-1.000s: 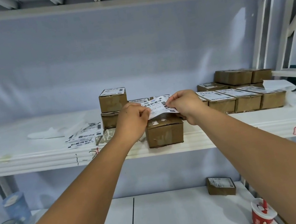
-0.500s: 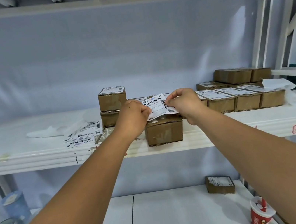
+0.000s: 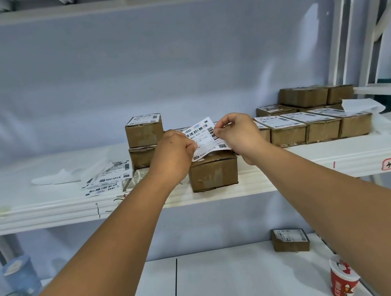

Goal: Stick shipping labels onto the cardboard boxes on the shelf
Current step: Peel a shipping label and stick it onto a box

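A white barcode-printed shipping label [image 3: 203,137] is held tilted just above a brown cardboard box [image 3: 214,174] set at the front edge of the white shelf [image 3: 45,210]. Its left edge is pinched by the curled fingers of the left hand [image 3: 173,155], its right edge by those of the right hand [image 3: 238,136]. Loose printed labels [image 3: 107,179] are spread left of the box.

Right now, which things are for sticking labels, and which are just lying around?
For the job: shipping label held by left hand and right hand, front cardboard box, spare labels.
Lying about: red cup, blue canister.
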`<control>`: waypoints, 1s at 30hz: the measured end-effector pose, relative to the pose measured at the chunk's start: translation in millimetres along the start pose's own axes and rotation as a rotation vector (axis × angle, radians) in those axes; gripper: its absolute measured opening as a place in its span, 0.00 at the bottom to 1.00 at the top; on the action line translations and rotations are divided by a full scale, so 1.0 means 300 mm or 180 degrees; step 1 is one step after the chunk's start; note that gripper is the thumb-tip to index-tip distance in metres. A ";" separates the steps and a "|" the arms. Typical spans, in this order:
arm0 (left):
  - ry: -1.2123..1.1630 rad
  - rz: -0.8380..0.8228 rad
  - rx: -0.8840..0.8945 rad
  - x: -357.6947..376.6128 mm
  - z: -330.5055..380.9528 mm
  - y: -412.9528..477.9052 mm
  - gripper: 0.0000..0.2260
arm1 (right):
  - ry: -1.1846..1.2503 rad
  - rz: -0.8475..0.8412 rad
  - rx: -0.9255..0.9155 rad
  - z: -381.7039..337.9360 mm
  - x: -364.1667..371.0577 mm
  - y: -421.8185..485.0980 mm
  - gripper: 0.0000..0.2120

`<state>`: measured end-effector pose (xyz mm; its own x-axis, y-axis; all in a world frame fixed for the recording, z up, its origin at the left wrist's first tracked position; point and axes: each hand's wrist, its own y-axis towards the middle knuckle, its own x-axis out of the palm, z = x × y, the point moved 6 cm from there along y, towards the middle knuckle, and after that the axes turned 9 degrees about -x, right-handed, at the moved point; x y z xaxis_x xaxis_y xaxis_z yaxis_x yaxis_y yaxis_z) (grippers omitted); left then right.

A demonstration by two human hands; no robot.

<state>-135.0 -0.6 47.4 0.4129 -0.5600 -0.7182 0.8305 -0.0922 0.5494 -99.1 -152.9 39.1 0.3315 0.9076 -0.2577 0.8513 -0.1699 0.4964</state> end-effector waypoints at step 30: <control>0.0542 -0.0199 0.0316 0.021 -0.006 0.031 0.13 | -0.1108 -0.0449 -0.0664 -0.067 -0.015 -0.031 0.05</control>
<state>-124.0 -3.7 47.2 0.4261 -0.4041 -0.8094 0.8190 -0.2078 0.5348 -116.8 -147.7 52.3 0.3655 0.7265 -0.5819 0.8095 0.0604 0.5839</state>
